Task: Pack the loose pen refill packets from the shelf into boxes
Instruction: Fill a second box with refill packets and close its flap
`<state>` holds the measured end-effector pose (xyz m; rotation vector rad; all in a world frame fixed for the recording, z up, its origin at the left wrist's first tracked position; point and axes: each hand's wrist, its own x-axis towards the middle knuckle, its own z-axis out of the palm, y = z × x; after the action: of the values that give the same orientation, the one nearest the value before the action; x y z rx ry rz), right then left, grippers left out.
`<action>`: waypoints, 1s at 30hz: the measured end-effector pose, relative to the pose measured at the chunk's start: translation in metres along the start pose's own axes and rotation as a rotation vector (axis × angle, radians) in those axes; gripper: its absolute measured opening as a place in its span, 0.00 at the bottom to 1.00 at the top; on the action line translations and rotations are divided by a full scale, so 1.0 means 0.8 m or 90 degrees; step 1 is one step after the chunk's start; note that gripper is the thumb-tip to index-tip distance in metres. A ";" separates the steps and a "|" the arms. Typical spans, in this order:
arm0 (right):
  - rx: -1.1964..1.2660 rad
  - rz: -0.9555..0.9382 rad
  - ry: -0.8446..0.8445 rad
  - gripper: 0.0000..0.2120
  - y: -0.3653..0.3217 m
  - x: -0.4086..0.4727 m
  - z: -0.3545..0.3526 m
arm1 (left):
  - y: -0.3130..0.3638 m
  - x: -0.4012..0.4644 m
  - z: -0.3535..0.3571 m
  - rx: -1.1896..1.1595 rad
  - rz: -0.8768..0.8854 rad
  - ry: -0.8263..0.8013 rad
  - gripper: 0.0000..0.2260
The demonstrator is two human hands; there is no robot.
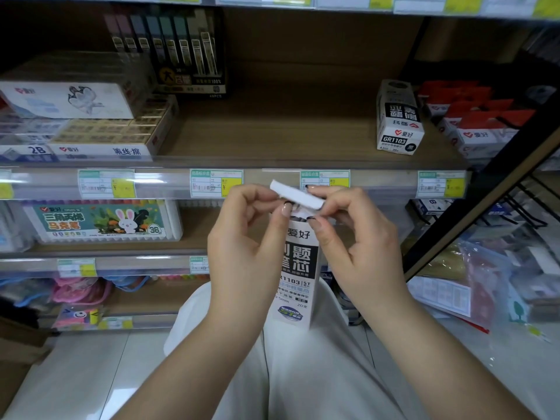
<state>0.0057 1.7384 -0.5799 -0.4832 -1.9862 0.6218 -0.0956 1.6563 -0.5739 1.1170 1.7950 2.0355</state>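
Holding one upright refill box (298, 268) at lower centre of the head view, the person works at its top end. The left hand (242, 247) wraps the box's left side, thumb and forefinger pinching near the raised white flap (295, 194). The right hand (354, 237) pinches the flap's right end with curled fingers. Dark refill ends appear to show in the mouth below the flap, though how full the box is cannot be told.

Progress, as judged: this box seems loaded and is at the closing stage; the flap is not yet tucked. One matching box (398, 116), marked GR1103, lies on the wooden shelf (272, 131) at right of centre, closed as far as can be seen. The stretch of shelf board between that box and the eraser cartons shows bare wood, with no loose packets visible on it, so the task looks near its end; whether more packets lie out of frame cannot be told.

Count: two refill boxes of this type, one in hand and one shelved. Two hands, both engaged on the same box. Other stock: eraser cartons (106, 137) at left, a dark display pack (188, 56) at upper left, red-topped boxes (472, 116) at far right, number unclear, and a marker set (103, 222) on the shelf below.
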 end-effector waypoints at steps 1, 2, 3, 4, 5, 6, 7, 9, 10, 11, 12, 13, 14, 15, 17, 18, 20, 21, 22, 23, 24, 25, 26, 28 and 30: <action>0.016 0.020 0.000 0.05 -0.001 0.000 0.000 | -0.001 0.001 0.001 -0.030 -0.019 0.001 0.08; 0.023 0.032 -0.003 0.07 -0.002 -0.001 0.000 | -0.001 0.001 0.002 -0.055 -0.033 -0.004 0.09; 0.015 0.031 -0.007 0.09 -0.002 0.000 0.000 | -0.001 0.002 0.003 -0.074 -0.042 -0.014 0.10; -0.001 0.018 -0.012 0.11 -0.002 0.001 -0.001 | -0.001 0.002 0.003 -0.089 -0.046 -0.025 0.12; -0.018 -0.004 -0.016 0.12 -0.002 0.002 -0.002 | -0.001 0.003 0.003 -0.102 -0.047 -0.034 0.14; -0.028 -0.025 -0.016 0.12 -0.001 0.003 -0.003 | 0.000 0.003 0.002 -0.110 -0.048 -0.039 0.15; -0.031 -0.038 -0.016 0.12 -0.001 0.003 -0.004 | 0.000 0.004 0.002 -0.119 -0.053 -0.041 0.15; -0.013 -0.032 -0.013 0.11 -0.001 0.004 -0.004 | 0.002 0.003 0.002 -0.143 -0.073 -0.036 0.13; 0.009 -0.016 -0.015 0.11 -0.001 0.003 -0.004 | 0.001 0.004 0.002 -0.155 -0.080 -0.033 0.13; 0.038 0.005 -0.017 0.11 -0.002 0.003 -0.004 | 0.001 0.004 0.001 -0.163 -0.084 -0.033 0.12; 0.069 0.026 -0.019 0.10 -0.004 0.003 -0.003 | 0.000 0.004 0.000 -0.166 -0.081 -0.036 0.11; 0.098 0.045 -0.019 0.10 -0.005 0.003 -0.003 | 0.000 0.005 -0.001 -0.167 -0.079 -0.042 0.10; 0.127 0.062 -0.019 0.10 -0.006 0.004 -0.002 | -0.002 0.005 -0.002 -0.170 -0.079 -0.048 0.09; 0.153 0.077 -0.019 0.10 -0.007 0.004 -0.002 | -0.003 0.006 -0.003 -0.178 -0.082 -0.053 0.08; 0.191 0.105 -0.024 0.09 -0.009 0.005 -0.002 | -0.005 0.006 -0.004 -0.199 -0.092 -0.061 0.07; 0.206 0.122 -0.028 0.09 -0.010 0.005 -0.002 | -0.006 0.008 -0.005 -0.208 -0.099 -0.066 0.07; 0.234 0.162 -0.035 0.10 -0.013 0.005 -0.003 | -0.007 0.012 -0.007 -0.226 -0.113 -0.072 0.09; 0.245 0.178 -0.039 0.11 -0.015 0.005 -0.004 | -0.007 0.014 -0.008 -0.232 -0.118 -0.076 0.09; 0.252 0.188 -0.042 0.11 -0.016 0.005 -0.004 | -0.008 0.015 -0.009 -0.234 -0.119 -0.080 0.09; 0.256 0.196 -0.044 0.11 -0.017 0.005 -0.004 | -0.008 0.016 -0.009 -0.233 -0.119 -0.084 0.09; 0.258 0.201 -0.045 0.11 -0.018 0.006 -0.004 | -0.008 0.016 -0.009 -0.231 -0.117 -0.086 0.09; 0.256 0.203 -0.044 0.12 -0.019 0.006 -0.004 | -0.007 0.015 -0.009 -0.227 -0.115 -0.088 0.09; 0.252 0.203 -0.044 0.12 -0.019 0.006 -0.004 | -0.007 0.014 -0.009 -0.221 -0.112 -0.092 0.09; 0.250 0.204 -0.043 0.12 -0.020 0.007 -0.003 | -0.004 0.011 -0.009 -0.212 -0.110 -0.100 0.07; 0.255 0.200 -0.042 0.12 -0.020 0.008 -0.003 | -0.001 0.009 -0.009 -0.214 -0.114 -0.108 0.09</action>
<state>0.0039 1.7297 -0.5648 -0.5331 -1.7946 1.2161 -0.1056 1.6553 -0.5714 0.9585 1.3566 1.9752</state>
